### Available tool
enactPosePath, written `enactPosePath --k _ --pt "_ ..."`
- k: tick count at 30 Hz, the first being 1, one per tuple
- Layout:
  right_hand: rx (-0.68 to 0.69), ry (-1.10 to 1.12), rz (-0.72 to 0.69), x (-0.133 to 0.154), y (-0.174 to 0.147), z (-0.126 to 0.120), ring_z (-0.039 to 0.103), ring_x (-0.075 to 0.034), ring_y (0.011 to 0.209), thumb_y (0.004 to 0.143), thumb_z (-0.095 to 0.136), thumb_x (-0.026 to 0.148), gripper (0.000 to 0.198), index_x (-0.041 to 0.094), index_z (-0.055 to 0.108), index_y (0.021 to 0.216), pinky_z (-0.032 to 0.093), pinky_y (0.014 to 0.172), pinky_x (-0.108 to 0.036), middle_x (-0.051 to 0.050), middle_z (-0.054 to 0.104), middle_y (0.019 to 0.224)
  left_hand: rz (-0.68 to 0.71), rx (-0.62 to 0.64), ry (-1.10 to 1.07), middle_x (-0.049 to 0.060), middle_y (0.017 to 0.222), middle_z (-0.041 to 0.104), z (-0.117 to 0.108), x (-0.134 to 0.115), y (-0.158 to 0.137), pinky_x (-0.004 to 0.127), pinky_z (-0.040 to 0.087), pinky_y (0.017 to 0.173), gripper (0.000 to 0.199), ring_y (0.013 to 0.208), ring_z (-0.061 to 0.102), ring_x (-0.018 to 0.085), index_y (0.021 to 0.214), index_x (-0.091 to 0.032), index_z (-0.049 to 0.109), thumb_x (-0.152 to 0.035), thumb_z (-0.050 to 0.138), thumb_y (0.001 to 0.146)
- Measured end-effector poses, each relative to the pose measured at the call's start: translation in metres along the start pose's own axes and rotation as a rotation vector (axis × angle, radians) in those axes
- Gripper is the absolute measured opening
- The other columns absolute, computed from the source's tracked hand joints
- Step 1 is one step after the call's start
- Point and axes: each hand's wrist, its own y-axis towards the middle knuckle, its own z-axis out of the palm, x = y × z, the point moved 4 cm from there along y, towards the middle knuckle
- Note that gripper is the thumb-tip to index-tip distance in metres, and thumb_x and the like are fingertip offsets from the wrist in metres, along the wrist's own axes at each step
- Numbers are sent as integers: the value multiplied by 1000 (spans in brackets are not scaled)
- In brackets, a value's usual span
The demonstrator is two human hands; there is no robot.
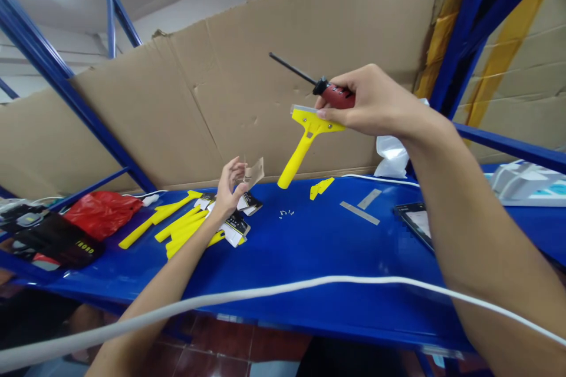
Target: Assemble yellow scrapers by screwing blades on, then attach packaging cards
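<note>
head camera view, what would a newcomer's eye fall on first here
The bright yellow scraper would likely catch the eye first, held up with a red-handled screwdriver in the right hand, in front of the brown cardboard. Next comes the heap of yellow handles on the left part of the blue table, then the red plastic bag farther left.

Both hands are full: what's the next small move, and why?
Probably bring the brownish card-like piece in the left hand to the blade edge of the yellow scraper in the right hand: that edge looks bare, two screws sit behind it, and other scrapers on the table lie with cards at their ends.
</note>
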Motion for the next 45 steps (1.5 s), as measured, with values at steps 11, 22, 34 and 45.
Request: enactPosePath --k 11,22,34,45 --pt "-287 27 -15 2 1 -6 64 -28 87 89 92 45 23 26 78 89 51 74 -44 -8 74 86 -241 5 -658 20 131 82 42 -16 -18 61 55 116 74 126 78 42 125 -17 80 -84 61 99" --pt "-259 29 7 -8 4 3 66 -29 83 84 92 37 17 26 80 88 56 73 -45 -7 72 83 -21 30 -163 20 148 66 37 -11 -23 52 55 114 94 137 68 37 160 -24 51 -69 89 87" --pt "-209 -93 37 -7 5 7 61 -23 78 89 82 31 12 21 80 94 46 73 -42 -9 74 87 -7 -72 117 18 152 62 34 -27 -22 57 54 115 100 135 67 38 155 -26 50 -53 104 75" --pt "-47 54 58 -11 13 38 62 -23 75 83 87 36 18 20 79 87 46 67 -38 -5 72 79 123 -163 134 19 157 53 36 -58 -26 58 53 118 109 145 57 42 153 -26 54 -55 110 64"
